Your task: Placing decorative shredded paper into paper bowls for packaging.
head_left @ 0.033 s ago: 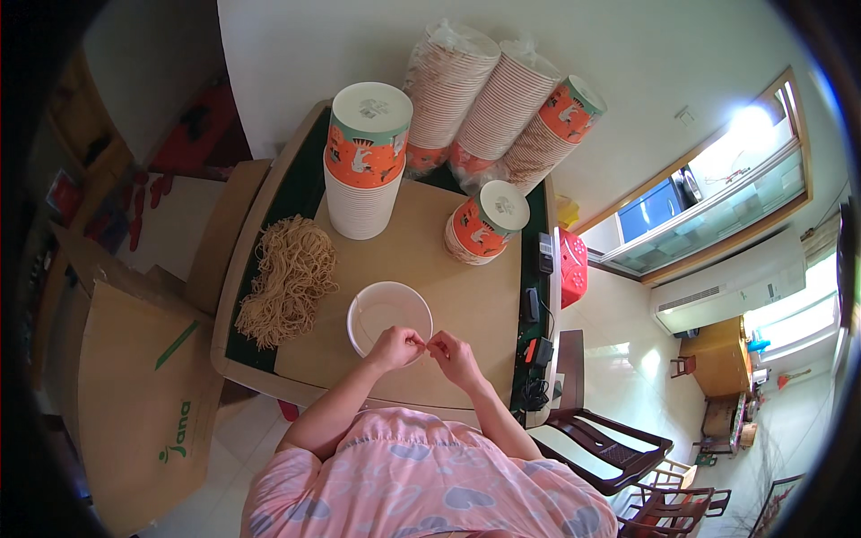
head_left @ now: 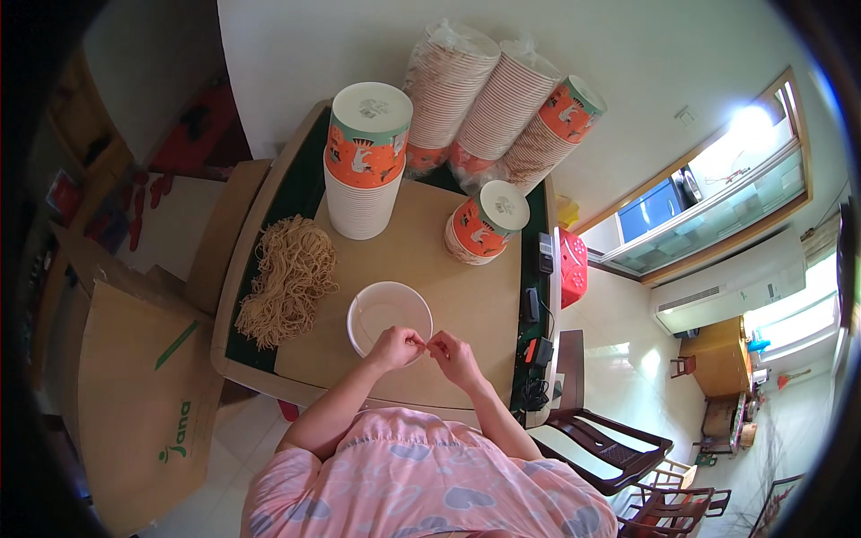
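A white paper tub (head_left: 389,300) stands upright on the tabletop in front of me, its mouth facing up. Over its near right rim my left hand (head_left: 397,347) and my right hand (head_left: 453,356) meet, fingertips pinched together and nearly touching. Whatever lies between the fingertips is too small to make out. A thin, pale strand seems to run along the inside of the tub's left wall. To the left of the tub lies a loose heap of tan string (head_left: 289,282).
A tall stack of orange-and-green paper tubs (head_left: 368,170) rises behind; a short stack (head_left: 484,224) is at right. Plastic-wrapped stacks (head_left: 453,90) lean against the wall. Chargers and cables (head_left: 536,359) line the right edge. A cardboard box (head_left: 143,394) is at left, a dark chair (head_left: 610,448) at right.
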A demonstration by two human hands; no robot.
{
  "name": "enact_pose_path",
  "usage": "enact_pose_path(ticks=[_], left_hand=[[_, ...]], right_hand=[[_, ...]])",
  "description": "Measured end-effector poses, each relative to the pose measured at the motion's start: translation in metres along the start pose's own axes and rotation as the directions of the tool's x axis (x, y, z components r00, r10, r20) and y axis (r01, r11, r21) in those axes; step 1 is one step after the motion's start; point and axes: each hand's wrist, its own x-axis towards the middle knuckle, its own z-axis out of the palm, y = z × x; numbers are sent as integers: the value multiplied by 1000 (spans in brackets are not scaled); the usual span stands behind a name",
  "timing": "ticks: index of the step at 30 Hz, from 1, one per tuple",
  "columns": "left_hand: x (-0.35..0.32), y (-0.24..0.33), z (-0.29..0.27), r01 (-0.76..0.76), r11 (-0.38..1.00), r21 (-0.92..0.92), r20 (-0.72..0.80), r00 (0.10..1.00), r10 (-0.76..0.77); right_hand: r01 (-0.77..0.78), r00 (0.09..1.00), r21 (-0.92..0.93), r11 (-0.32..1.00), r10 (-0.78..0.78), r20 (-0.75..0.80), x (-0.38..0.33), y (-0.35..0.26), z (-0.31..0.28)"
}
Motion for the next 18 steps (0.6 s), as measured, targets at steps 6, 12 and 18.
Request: enact_pose_path(ticks=[6,12,18], left_hand=[[-1,3,-1,11,1000,-5,6,1000,-11],[1,-1,3,-27,1000,5,-23,999,27],[0,-1,3,-35,999,10,-21,999,35]], right_hand=[[-71,997,43,997,70,24,-1,-2,1],[-89,996,41,995,89,10,-1,-6,1],[-142,990,23,990,141,23,-1,-10,-1]])
